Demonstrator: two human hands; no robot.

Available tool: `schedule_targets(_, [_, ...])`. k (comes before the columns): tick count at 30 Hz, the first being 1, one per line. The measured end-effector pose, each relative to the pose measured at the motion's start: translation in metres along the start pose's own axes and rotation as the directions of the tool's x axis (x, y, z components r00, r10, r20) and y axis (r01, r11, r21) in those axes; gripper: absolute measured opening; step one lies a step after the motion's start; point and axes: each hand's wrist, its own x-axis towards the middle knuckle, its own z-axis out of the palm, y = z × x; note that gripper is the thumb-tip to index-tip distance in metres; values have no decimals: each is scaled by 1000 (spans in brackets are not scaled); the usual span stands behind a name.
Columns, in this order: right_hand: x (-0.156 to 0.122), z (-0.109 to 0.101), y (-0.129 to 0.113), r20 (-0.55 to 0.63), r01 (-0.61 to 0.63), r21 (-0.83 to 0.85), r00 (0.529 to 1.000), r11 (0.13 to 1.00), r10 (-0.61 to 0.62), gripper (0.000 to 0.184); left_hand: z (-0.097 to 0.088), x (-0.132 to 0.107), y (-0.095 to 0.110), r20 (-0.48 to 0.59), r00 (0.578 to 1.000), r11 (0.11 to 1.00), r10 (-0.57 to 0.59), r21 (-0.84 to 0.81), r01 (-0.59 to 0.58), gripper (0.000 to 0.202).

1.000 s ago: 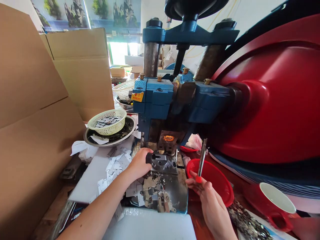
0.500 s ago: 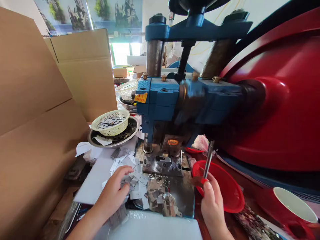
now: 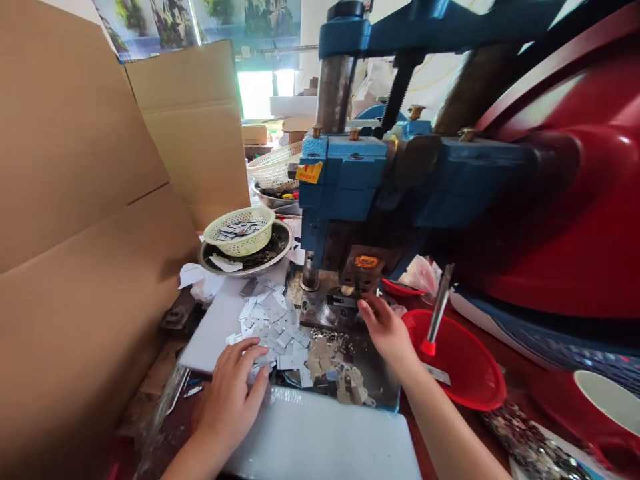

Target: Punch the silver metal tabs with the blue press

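My left hand (image 3: 227,397) lies flat, fingers apart, on a scatter of small flat metal pieces (image 3: 273,327) on a white board. My right hand (image 3: 386,328) reaches forward with its fingers stretched out. Its fingertips are at the die (image 3: 344,300) under the blue punch press (image 3: 345,180). I see nothing in that hand. A metal tool with a red handle end (image 3: 436,313) leans in the red bowl (image 3: 467,373) just right of my right wrist, with no hand on it. Punched scraps (image 3: 330,367) lie on the press's steel plate between my hands.
Tall cardboard panels (image 3: 85,200) wall off the left side. A yellow basket of metal pieces (image 3: 240,230) sits in a steel dish behind the pile. A red machine housing (image 3: 575,200) fills the right, with a red cup (image 3: 607,407) below it. A white foam sheet (image 3: 320,447) lies nearest me.
My right hand let go of the red-handled tool, which now leans in the red bowl, and moved forward to the die. My left hand drew back from the die onto the pile of pieces.
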Motion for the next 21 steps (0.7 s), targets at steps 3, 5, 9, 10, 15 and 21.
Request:
schedule_targets(3, [12, 13, -4, 56, -42, -95, 997, 995, 48, 42, -2, -17, -3, -23, 1000, 999, -17, 51, 18, 25])
schedule_targets(5, [10, 12, -2, 40, -71, -81, 996, 994, 74, 37, -3, -28, -9, -32, 999, 996, -34, 78, 36, 27])
schedule_targets(9, [-11, -27, 17, -137, -91, 18, 986, 996, 92, 42, 0, -40, -19, -29, 999, 995, -44, 89, 46, 29])
schedule_targets(10, [-19, -42, 24, -148, -87, 8, 985, 996, 87, 43, 1, -40, -20, -22, 999, 995, -45, 91, 47, 30])
schedule_targets(15, [-63, -87, 47, -260, -357, -321, 924, 877, 281, 58, 9, -34, -13, 32, 997, 987, -64, 152, 59, 38])
schedule_targets(21, [-157, -69, 63, -6, 78, -359, 996, 930, -86, 42, 7, -29, -6, 108, 986, 968, -127, 232, 99, 52])
